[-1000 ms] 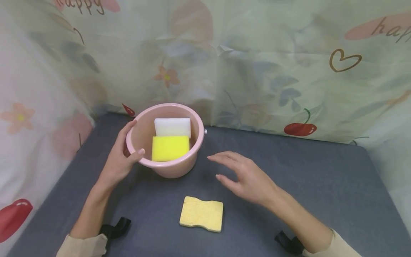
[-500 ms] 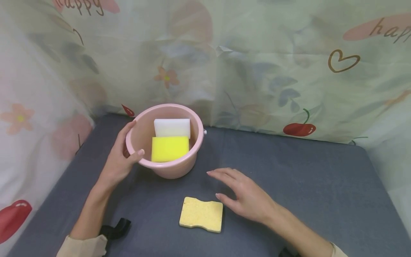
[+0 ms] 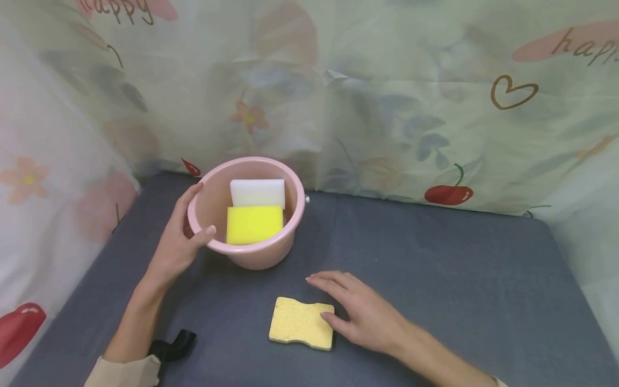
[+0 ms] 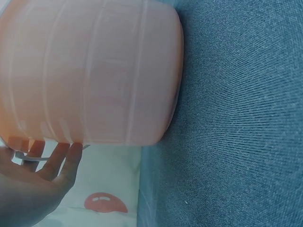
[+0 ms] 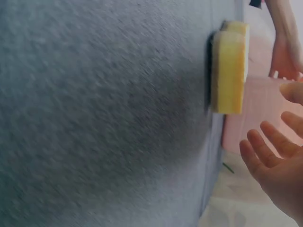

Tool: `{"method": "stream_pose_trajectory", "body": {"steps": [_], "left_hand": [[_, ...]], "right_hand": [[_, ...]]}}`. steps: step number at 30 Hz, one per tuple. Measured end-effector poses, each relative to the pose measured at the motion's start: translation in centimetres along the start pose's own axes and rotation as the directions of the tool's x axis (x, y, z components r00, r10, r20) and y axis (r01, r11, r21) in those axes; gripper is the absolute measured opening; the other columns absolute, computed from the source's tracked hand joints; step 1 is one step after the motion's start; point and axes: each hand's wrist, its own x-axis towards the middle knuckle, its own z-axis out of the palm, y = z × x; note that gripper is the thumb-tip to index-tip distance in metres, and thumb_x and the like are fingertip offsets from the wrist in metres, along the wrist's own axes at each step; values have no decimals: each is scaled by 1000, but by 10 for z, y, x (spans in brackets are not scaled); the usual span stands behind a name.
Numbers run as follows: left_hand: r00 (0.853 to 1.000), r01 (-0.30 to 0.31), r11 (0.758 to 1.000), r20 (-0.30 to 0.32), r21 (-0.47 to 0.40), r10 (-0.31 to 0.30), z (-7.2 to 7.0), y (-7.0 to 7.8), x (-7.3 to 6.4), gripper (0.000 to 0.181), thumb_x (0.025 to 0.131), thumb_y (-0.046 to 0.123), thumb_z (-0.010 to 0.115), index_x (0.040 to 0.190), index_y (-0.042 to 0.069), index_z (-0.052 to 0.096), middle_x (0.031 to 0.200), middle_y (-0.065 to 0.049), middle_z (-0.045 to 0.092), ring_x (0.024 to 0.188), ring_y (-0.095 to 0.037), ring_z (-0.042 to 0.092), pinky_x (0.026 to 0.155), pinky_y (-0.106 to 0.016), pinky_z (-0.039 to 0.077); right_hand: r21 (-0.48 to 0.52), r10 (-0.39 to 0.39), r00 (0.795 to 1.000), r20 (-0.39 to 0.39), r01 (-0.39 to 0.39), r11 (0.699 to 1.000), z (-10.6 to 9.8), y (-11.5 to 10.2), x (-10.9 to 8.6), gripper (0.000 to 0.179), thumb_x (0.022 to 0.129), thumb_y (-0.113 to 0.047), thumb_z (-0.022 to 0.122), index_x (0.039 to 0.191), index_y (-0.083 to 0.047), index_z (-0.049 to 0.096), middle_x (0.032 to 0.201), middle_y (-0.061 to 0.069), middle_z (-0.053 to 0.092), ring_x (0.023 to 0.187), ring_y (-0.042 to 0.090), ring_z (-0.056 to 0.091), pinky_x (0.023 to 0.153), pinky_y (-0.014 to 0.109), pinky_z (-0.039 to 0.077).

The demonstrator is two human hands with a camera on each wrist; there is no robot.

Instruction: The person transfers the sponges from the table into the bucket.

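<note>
My left hand (image 3: pixel 176 244) grips the left rim of a pink bucket (image 3: pixel 261 257), thumb over the edge and fingers along the outside. The left wrist view shows those fingers (image 4: pixel 70 165) against the bucket's ribbed wall (image 4: pixel 113 71). Inside the bucket lie a bright yellow sponge (image 3: pixel 254 224) and, behind it, a white sponge (image 3: pixel 258 192). A pale yellow sponge (image 3: pixel 300 324) with notched long sides lies flat on the table in front. Above its right end hovers my right hand (image 3: pixel 369 314), fingers extended and thumb apart, holding nothing; the thumb overlaps the sponge's edge in the head view.
A dark grey cloth-covered table (image 3: pixel 435 269) spreads under everything. Patterned curtains (image 3: pixel 387 107) hang along its back and sides. A white handle knob (image 3: pixel 307 199) sticks out of the bucket's right side. A black strap piece (image 3: pixel 174 345) sits at my left wrist.
My right hand has come down and toward me, from right of the bucket to the pale yellow sponge's right end. My left hand and the bucket have stayed put.
</note>
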Motion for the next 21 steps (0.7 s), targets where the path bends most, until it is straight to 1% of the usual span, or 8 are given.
{"method": "stream_pose_trajectory", "body": {"steps": [6, 11, 13, 17, 21], "left_hand": [[1000, -3, 1000, 4, -1, 3, -1, 0, 0, 84, 89, 11, 69, 158, 24, 21, 157, -10, 27, 129, -36, 40, 86, -11, 46], [1000, -7, 1000, 5, 4, 7, -1, 0, -1, 84, 90, 11, 68, 158, 24, 22, 156, -10, 28, 128, -37, 41, 85, -12, 48], [1000, -10, 1000, 4, 2, 10, -1, 0, -1, 83, 90, 11, 68, 158, 24, 22, 156, -10, 28, 128, -37, 41, 85, -12, 48], [1000, -17, 1000, 3, -10, 17, -1, -2, 1, 83, 89, 8, 67, 158, 23, 23, 157, -10, 28, 127, -37, 42, 84, -12, 48], [1000, -18, 1000, 1, -26, 18, -1, -3, 1, 82, 89, 4, 65, 158, 23, 24, 156, -10, 28, 126, -36, 42, 83, -13, 50]], "right_hand": [[8, 23, 999, 47, -24, 1000, 10, -1, -4, 62, 91, -23, 73, 147, -25, 46, 144, -9, 48, 129, 11, 47, 103, 37, 45], [23, 36, 997, 70, -38, 999, 16, -2, -6, 64, 90, -24, 73, 148, -26, 45, 144, -9, 47, 129, 10, 47, 103, 37, 45], [21, 37, 996, 77, -39, 999, 18, -2, -6, 64, 90, -24, 73, 148, -25, 46, 144, -9, 47, 129, 11, 47, 103, 37, 45], [17, 52, 993, 103, -54, 998, 21, -2, -7, 62, 91, -27, 73, 147, -22, 48, 145, -9, 46, 130, 11, 46, 104, 37, 44], [16, 66, 987, 147, -69, 997, 24, -4, -7, 63, 91, -32, 73, 148, -24, 47, 146, -9, 45, 129, 11, 46, 103, 37, 45]]}}
